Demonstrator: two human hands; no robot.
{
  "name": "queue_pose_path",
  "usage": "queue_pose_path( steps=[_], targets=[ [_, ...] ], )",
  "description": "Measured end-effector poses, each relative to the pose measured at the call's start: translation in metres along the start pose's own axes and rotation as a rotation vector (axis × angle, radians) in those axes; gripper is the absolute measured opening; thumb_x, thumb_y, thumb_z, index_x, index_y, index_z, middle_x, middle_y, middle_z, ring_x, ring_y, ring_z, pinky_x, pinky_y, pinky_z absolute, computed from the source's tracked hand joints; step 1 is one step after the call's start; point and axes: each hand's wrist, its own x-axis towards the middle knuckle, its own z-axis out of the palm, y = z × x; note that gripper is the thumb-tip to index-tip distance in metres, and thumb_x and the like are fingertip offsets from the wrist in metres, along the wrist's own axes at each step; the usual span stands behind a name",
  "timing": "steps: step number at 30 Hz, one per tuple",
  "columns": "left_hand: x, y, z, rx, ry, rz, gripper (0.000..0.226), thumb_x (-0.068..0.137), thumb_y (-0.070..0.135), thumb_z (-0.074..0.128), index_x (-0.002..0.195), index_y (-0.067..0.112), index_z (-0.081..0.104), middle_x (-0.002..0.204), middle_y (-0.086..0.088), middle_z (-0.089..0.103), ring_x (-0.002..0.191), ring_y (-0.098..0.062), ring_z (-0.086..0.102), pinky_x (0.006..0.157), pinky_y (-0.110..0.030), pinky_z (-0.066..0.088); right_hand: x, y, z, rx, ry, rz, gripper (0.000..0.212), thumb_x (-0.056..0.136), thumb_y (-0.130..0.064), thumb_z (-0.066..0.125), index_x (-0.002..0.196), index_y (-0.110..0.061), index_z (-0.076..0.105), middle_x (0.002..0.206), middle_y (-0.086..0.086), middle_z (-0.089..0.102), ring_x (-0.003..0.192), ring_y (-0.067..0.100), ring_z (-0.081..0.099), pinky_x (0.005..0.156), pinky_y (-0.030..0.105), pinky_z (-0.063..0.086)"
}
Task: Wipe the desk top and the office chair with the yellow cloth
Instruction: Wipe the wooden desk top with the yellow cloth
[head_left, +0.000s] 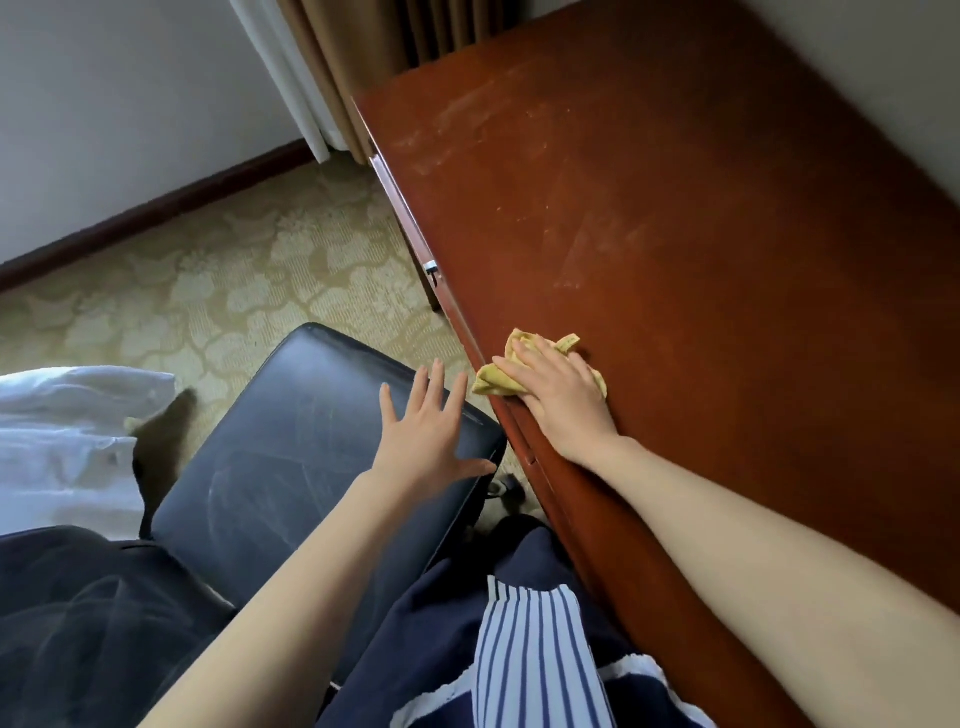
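The right hand (561, 400) lies flat on the yellow cloth (488, 385), fingers nearly straight and pressing it down rather than curled round it. The cloth is bunched under the palm at the front edge of the surface (701, 234), with one corner poking out past the fingertips and another fold hanging slightly over the edge on the chair side. The surface is reddish-brown wood, and pale dusty smears show on it further along, well apart from the cloth.

The left hand (423, 431) is wide open with its fingers spread and holds nothing. It is over the corner of the chair (291, 457) nearest the surface, the thumb lying along the seat's rim; whether the palm touches the seat I cannot tell. The seat is black and shiny, with faint light streaks across it, and stands just beside the surface.

A small metal fitting (430, 267) shows on the front of the surface, below its edge. A patterned beige carpet (234, 280) covers the floor, running to a dark skirting board (156, 213) under a white wall. Brown curtains (353, 62) hang by the far end of the surface. White bedding (62, 431) lies at the left, beside the chair. A blue-and-white striped garment (530, 660) shows at the bottom, between the two forearms
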Motion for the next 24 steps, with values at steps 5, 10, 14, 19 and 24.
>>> queue_pose_path(
  steps=[5, 10, 14, 19, 24],
  targets=[
    [0.013, 0.031, -0.001, 0.095, -0.006, 0.211, 0.11, 0.08, 0.066, 0.056, 0.151, 0.015, -0.009, 0.158, -0.011, -0.017, 0.146, -0.026, -0.013, 0.112, -0.059, -0.003, -0.081, 0.003, 0.008, 0.014, 0.135, 0.197, 0.052, 0.093, -0.014, 0.056, 0.14, -0.036, 0.044, 0.148, -0.009, 0.04, 0.142, 0.016, 0.027, 0.112, 0.042, 0.023],
    [0.021, 0.066, 0.007, 0.234, -0.026, 0.355, 0.114, 0.077, 0.067, 0.059, 0.151, 0.013, -0.009, 0.158, -0.013, -0.016, 0.146, -0.03, -0.011, 0.113, -0.057, 0.0, -0.145, -0.002, 0.022, 0.006, 0.257, 0.5, 0.048, 0.093, -0.019, 0.057, 0.137, -0.035, 0.048, 0.146, -0.011, 0.043, 0.14, 0.013, 0.03, 0.112, 0.038, 0.024],
    [0.018, 0.095, 0.024, 0.354, -0.037, 0.438, 0.125, 0.07, 0.072, 0.061, 0.15, 0.013, -0.015, 0.157, -0.016, -0.015, 0.146, -0.035, -0.009, 0.112, -0.059, 0.004, -0.212, -0.008, 0.032, -0.012, 0.387, 0.751, 0.046, 0.092, -0.031, 0.034, 0.135, -0.032, 0.051, 0.144, -0.01, 0.047, 0.137, 0.013, 0.035, 0.109, 0.036, 0.026],
    [0.016, 0.104, 0.037, 0.465, -0.004, 0.424, 0.133, 0.064, 0.082, 0.055, 0.148, 0.011, -0.02, 0.153, -0.029, -0.014, 0.142, -0.048, -0.005, 0.111, -0.062, 0.007, -0.289, -0.014, 0.05, -0.052, 0.575, 0.968, 0.044, 0.091, -0.011, 0.057, 0.135, -0.02, 0.054, 0.142, 0.0, 0.049, 0.136, 0.02, 0.038, 0.107, 0.041, 0.034],
    [0.017, 0.11, 0.041, 0.533, -0.006, 0.448, 0.132, 0.064, 0.084, 0.05, 0.148, 0.01, -0.02, 0.152, -0.032, -0.013, 0.141, -0.05, -0.004, 0.111, -0.062, 0.006, -0.37, -0.036, 0.08, -0.083, 0.748, 1.348, 0.05, 0.087, -0.001, 0.063, 0.135, -0.01, 0.053, 0.141, 0.011, 0.048, 0.133, 0.035, 0.041, 0.106, 0.052, 0.037]
  ],
)
